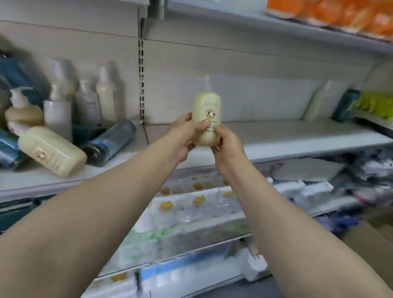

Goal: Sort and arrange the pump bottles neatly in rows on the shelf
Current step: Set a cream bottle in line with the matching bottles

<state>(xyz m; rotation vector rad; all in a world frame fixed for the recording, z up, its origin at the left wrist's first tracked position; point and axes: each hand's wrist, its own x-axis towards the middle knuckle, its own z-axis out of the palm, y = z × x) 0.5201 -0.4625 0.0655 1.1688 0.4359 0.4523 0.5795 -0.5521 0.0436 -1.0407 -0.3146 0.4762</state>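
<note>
Above the middle shelf [290, 137], both hands hold one cream pump bottle [206, 115] upright in the air, its pale nozzle pointing up and its round label facing the camera. Left hand [184, 136] has its grip grasping the bottle's lower left side, thumb laid across the front near the label. Right hand [226, 145] has its grip grasping the lower right side and base, fingers curled round it. The bottle is off the shelf, touching nothing but the two hands.

On the left part of that shelf stands a loose cluster of bottles: several white and cream ones [83, 101] upright against the back panel, a second cream bottle [52, 150] lying on its side near the front edge, and a dark blue bottle [110, 142] lying tilted just beside it. At the far right end of the shelf, a white bottle [322, 103] and a teal bottle [347, 104] stand near each other against the back. Orange packs [340, 13] sit on the shelf above.
</note>
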